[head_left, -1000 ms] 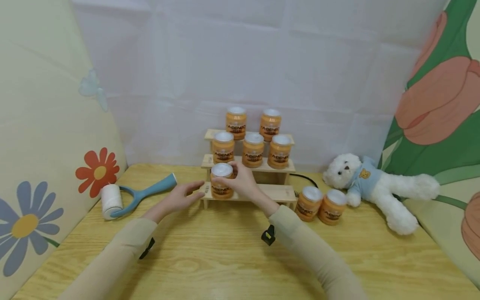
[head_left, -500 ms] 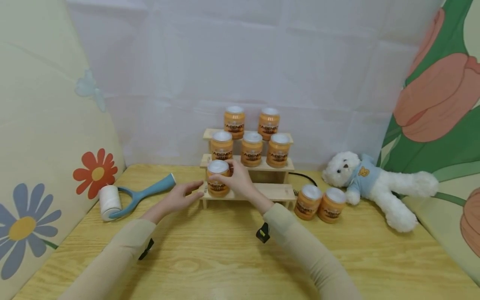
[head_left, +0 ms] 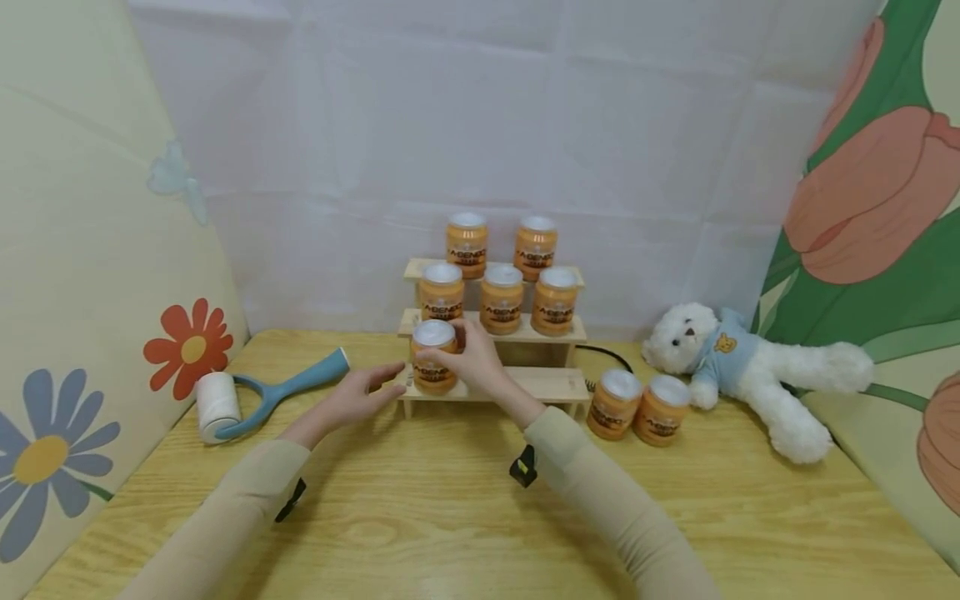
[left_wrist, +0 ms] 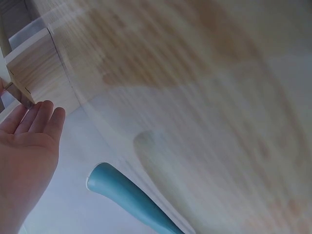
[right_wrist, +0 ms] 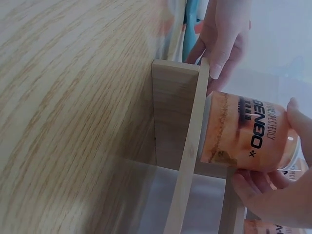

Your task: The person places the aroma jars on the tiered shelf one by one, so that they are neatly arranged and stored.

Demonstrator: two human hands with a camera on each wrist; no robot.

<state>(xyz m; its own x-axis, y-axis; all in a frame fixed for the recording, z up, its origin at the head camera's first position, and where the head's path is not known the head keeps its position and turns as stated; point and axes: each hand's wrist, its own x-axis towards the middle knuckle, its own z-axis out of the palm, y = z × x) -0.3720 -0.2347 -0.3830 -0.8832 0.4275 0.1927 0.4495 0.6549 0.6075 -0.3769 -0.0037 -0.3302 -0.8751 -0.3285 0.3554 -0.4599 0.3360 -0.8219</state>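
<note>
Fingers: the right hand [head_left: 471,358] curls its fingers [right_wrist: 261,187] and thumb round the orange jar [head_left: 433,357], gripping it by its sides just under the lid; the left hand [head_left: 358,392] lies flat with straight fingers [left_wrist: 41,117] held together, their tips against the left end of the wooden rack [head_left: 551,383].
Jar's place: upright on the lowest step of the rack, at its left end, base touching the board.
Change: over the last second the jar has shifted a little left and settled on the step; the right hand has kept its grip and the left hand has stayed at the rack's end.
Jar: a squat cylinder, glossy orange, with a dark printed label and a flat white lid.
Rack: three steps of pale unfinished wood, thin boards with visible grain; three like jars stand on the middle step and two on the top.
Table [head_left: 420,533]: yellowish wood with a strong flowing grain, smooth.
Spare jars [head_left: 637,406]: two of the same kind, touching each other, on the table just right of the rack.
Lint roller [head_left: 247,398]: white paper drum on a smooth blue plastic handle, lying left of the hands.
Toy bear [head_left: 742,367]: white fluffy plush in a light blue top, lying at the right.
Sleeves: soft beige cloth on both arms.
</note>
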